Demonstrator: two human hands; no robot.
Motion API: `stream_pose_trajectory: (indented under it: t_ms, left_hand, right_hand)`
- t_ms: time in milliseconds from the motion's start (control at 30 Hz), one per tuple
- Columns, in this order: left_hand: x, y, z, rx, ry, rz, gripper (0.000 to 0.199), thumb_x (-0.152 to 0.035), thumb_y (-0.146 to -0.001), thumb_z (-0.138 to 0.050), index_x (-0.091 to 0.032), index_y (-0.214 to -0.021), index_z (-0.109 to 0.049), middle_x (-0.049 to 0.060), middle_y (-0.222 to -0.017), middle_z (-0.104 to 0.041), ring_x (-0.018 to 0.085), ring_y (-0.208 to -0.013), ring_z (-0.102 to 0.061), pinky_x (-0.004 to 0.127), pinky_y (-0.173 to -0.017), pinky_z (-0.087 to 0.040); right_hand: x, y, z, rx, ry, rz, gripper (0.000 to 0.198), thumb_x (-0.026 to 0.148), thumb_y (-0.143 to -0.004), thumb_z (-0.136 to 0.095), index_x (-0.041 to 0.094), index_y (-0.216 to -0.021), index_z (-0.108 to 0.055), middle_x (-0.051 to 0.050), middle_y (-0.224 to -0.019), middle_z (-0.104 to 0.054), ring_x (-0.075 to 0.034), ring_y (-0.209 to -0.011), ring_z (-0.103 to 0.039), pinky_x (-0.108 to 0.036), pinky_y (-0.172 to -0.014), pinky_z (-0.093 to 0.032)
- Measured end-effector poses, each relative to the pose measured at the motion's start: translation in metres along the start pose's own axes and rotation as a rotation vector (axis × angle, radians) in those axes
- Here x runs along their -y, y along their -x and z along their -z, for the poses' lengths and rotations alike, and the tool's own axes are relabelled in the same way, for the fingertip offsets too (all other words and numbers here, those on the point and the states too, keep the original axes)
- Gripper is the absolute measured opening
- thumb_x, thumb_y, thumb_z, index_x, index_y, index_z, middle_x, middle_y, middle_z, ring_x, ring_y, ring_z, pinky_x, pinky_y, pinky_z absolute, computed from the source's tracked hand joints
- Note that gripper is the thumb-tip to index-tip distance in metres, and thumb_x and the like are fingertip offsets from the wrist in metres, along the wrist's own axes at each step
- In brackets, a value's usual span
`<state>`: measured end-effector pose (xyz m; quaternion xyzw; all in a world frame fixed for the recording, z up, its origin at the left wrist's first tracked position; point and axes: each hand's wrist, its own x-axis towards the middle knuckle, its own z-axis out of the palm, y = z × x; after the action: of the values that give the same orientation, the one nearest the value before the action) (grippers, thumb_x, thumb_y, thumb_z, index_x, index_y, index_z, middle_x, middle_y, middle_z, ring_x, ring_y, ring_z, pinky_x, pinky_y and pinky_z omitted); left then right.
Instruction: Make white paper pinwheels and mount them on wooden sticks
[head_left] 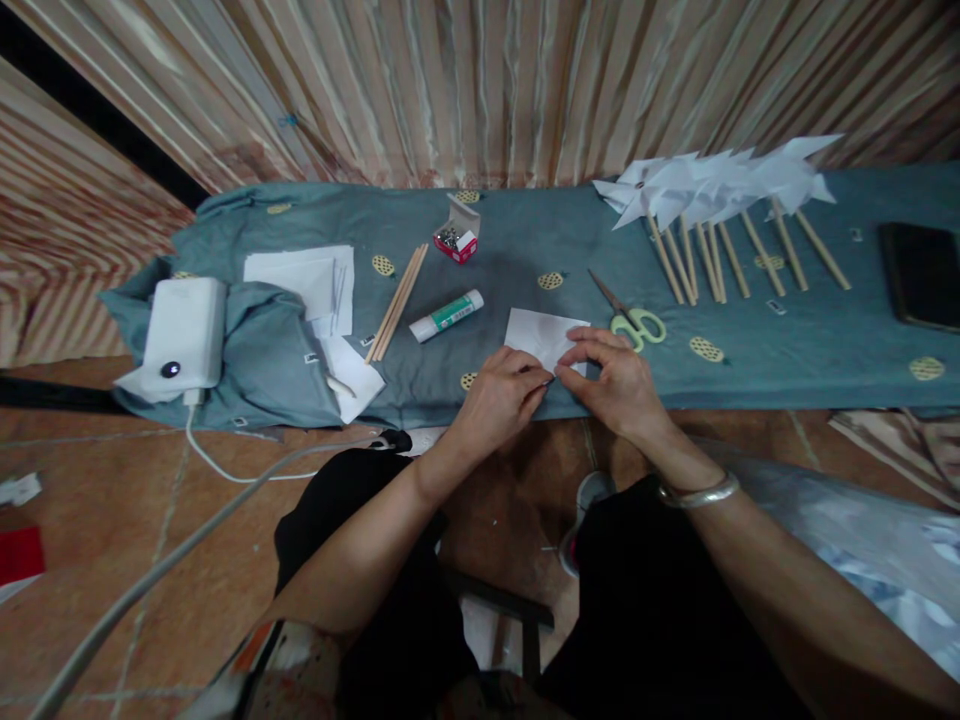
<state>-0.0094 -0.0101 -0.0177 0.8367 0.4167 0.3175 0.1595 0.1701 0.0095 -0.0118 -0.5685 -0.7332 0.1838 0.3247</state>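
A small square of white paper (529, 333) lies at the near edge of the cloth-covered table. My left hand (501, 398) is closed at the paper's near side, thumb and forefinger pinched on its edge. From the right, my right hand (616, 385) grips the paper too, its thumb at the near edge and its fingers bent over the right side. Fingers hide the near part of the sheet. Just beyond my right hand lie scissors (637, 328) with light green handles. A glue stick (447, 316) rests to the left of the paper.
Several wooden sticks (397, 303), a red box of small metal pieces (456, 240) and white paper sheets (289, 268) lie leftward. A white power bank (184, 335) trails a cable. Several paper pinwheels (712, 188) on sticks lie back right, near a dark phone (921, 275).
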Motion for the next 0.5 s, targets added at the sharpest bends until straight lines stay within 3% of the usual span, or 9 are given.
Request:
stream_pose_trajectory:
  t_ms: [500]
  left_hand:
    - [-0.0008, -0.0019, 0.0004, 0.018, 0.038, 0.039, 0.015, -0.016, -0.087, -0.058, -0.014, -0.095, -0.07, 0.007, -0.095, -0.065, 0.02, -0.093, -0.056, 0.035, -0.086, -0.05]
  right_hand:
    - [0.001, 0.0002, 0.0008, 0.014, 0.014, 0.025, 0.003, 0.02, -0.074, -0.067, 0.023, -0.072, -0.068, -0.009, -0.109, -0.069, -0.026, -0.105, -0.063, -0.046, -0.1, -0.04]
